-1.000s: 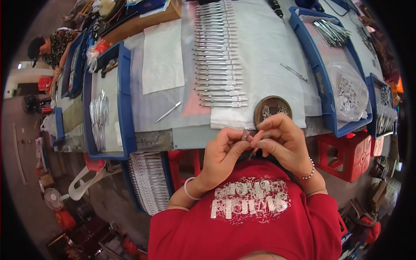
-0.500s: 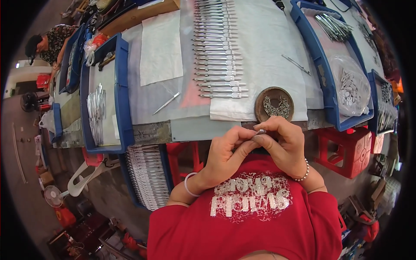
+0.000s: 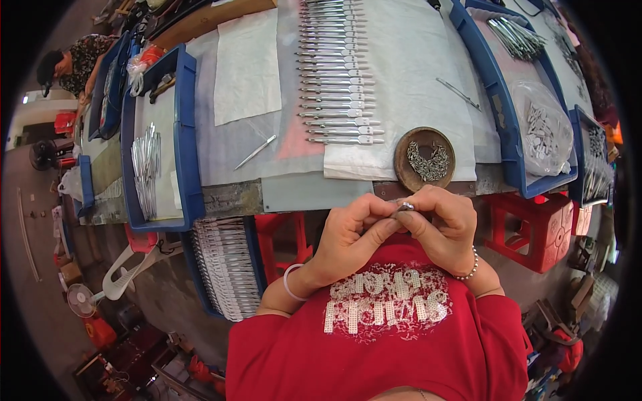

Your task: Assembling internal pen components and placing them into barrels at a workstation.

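While both hands meet just below the table edge (image 3: 301, 194), the left hand (image 3: 348, 237) and right hand (image 3: 445, 230) pinch one small metal piece (image 3: 404, 207) between thumb & fingertips, fingers curled tight round it. It sits over the lap, near the round brown dish (image 3: 400, 175) of similar small parts (too small to tell their exact shape). Risk, imo: a slip of the pinch drops the piece to the floor, since nothing's under it. An elbow swing could also nudge the row of metal tools (image 3: 338, 73) on the white sheet.
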A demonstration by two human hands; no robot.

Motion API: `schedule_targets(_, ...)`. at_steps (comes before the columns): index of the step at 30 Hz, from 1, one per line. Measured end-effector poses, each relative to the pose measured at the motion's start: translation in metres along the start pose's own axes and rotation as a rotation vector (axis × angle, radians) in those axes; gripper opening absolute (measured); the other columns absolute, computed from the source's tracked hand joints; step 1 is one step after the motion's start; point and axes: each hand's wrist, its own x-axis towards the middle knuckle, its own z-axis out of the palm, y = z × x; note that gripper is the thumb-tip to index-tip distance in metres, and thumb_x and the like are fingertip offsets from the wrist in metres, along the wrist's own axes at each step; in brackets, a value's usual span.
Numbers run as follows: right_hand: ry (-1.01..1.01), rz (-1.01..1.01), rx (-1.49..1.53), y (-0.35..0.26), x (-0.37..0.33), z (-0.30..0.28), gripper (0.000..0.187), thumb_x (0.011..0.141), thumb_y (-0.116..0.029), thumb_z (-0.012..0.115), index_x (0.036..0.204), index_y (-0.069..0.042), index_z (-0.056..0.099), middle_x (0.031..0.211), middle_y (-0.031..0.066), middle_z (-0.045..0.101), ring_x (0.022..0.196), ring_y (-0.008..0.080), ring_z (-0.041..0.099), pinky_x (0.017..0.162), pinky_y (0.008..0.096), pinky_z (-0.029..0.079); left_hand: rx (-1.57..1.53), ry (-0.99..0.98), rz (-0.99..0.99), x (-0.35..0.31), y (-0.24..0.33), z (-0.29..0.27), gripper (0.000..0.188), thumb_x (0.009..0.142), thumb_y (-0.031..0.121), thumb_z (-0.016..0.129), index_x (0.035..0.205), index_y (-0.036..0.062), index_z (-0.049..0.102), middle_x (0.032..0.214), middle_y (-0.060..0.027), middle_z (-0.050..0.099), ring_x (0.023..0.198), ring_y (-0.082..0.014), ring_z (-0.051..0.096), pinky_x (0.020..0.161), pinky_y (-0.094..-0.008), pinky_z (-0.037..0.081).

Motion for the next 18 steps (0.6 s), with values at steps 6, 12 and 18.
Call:
schedule_targets(6,0.003,-0.094,-0.064,0.000,-0.004,-0.001,0.011,0.074,-0.001,0.069,0.084,-0.001,0.063,0.068,0.0090,0.060,0.057,0.0182,0.059,0.051,0.0250,0.044,0.030,-0.034,0.032,-0.004,-0.007,0.000,0.013,0.090,0.002,0.054,0.102,-0.0046,0.053,0.090,-0.0080,0.065,0.084,-0.0072,0.059,0.073,-0.0189,0.047)
schedule_targets(12,0.004,-0.119,-0.086,-0.003,-0.003,-0.004,0.011,0.074,-0.002,0.069,0.084,-0.002,0.063,0.067,0.0085,0.059,0.057,0.0188,0.059,0.050,0.0258,0.044,-0.025,0.012,0.046,-0.004,-0.004,0.006,0.011,0.090,0.001,0.054,0.099,-0.0054,0.054,0.085,-0.0083,0.066,0.081,-0.0061,0.060,0.072,-0.0191,0.048)
schedule_targets(18,-0.058,0.085,0.010,0.002,-0.004,-0.010,0.010,0.077,-0.004,0.069,0.085,-0.003,0.063,0.068,0.0063,0.061,0.059,0.0158,0.062,0.052,0.0236,0.046,0.101,-0.009,-0.008,-0.001,0.002,0.010,0.010,0.090,0.002,0.053,0.098,-0.0049,0.054,0.083,-0.0090,0.067,0.079,-0.0074,0.061,0.069,-0.0189,0.049)
